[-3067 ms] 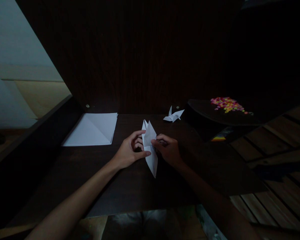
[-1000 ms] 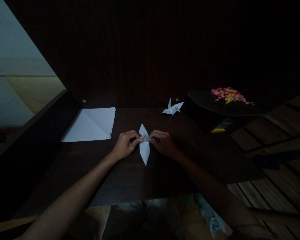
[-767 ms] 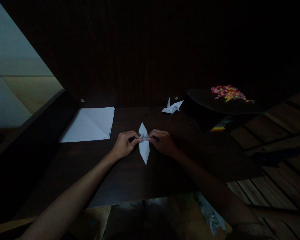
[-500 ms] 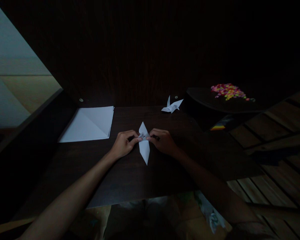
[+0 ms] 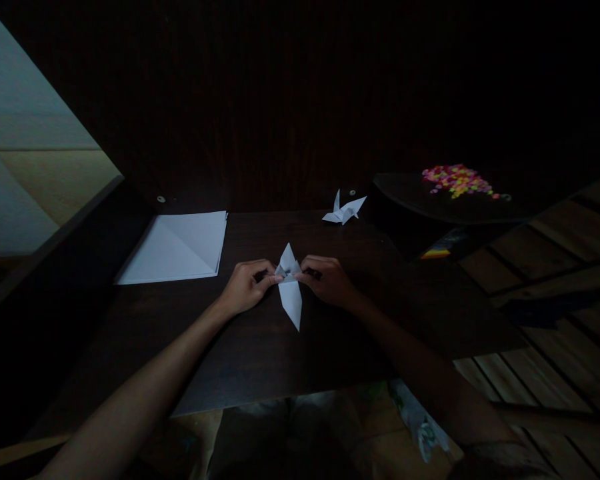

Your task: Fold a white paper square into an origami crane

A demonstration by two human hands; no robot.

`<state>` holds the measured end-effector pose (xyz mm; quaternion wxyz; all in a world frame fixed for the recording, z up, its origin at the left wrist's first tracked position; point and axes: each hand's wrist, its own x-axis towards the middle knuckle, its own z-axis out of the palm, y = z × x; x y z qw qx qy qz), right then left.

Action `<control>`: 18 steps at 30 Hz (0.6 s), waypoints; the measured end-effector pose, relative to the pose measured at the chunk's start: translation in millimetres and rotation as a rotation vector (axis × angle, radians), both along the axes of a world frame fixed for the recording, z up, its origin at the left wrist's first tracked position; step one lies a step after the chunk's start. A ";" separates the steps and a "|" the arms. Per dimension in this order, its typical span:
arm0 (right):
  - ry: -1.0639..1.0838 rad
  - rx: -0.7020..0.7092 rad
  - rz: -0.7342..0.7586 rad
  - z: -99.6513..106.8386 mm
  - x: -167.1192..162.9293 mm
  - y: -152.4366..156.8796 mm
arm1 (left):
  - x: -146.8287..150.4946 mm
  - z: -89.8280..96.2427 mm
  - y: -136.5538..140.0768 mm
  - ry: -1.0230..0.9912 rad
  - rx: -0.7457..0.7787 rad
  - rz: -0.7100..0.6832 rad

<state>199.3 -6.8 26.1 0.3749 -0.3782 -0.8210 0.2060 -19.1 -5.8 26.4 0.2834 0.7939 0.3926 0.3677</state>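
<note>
Between my hands, over the dark table, is a folded white origami crane, one wing pointing away from me and the other toward me. My left hand pinches its left side between thumb and fingers. On the opposite side my right hand pinches it in the same way. The small folds at its centre are partly covered by both thumbs. A second white paper crane sits by the back panel, beyond my right hand.
A stack of white paper sheets, the top one creased, lies at the left. Right of the table, a dark curved shelf bears a pile of small colourful pieces. Wooden slats lie further right.
The folded crane has turned slightly, its near tip shifting right. Its centre looks more spread between my fingers. Both hands keep their pinch in nearly the same place.
</note>
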 end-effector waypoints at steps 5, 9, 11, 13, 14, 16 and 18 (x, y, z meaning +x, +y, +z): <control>-0.009 -0.002 0.003 2.2 0.4 -0.4 | 1.2 0.1 0.6 0.023 0.024 -0.013; 0.012 -0.030 -0.015 4.0 0.4 -0.7 | 0.6 3.3 1.2 0.072 0.011 -0.055; 0.016 -0.043 -0.026 4.8 1.2 -0.4 | -0.7 4.7 2.0 0.092 0.010 -0.083; -0.004 -0.044 -0.018 5.9 2.4 -0.3 | -2.2 5.4 2.8 0.099 0.012 -0.116; -0.023 -0.042 -0.006 6.5 3.1 -0.4 | -2.9 5.6 3.2 0.100 0.013 -0.124; -0.067 -0.040 0.015 7.9 4.2 -0.7 | -3.9 5.8 3.8 0.099 0.005 -0.119; -0.110 -0.049 0.031 9.2 4.9 -1.1 | -4.5 5.9 4.1 0.095 -0.024 -0.112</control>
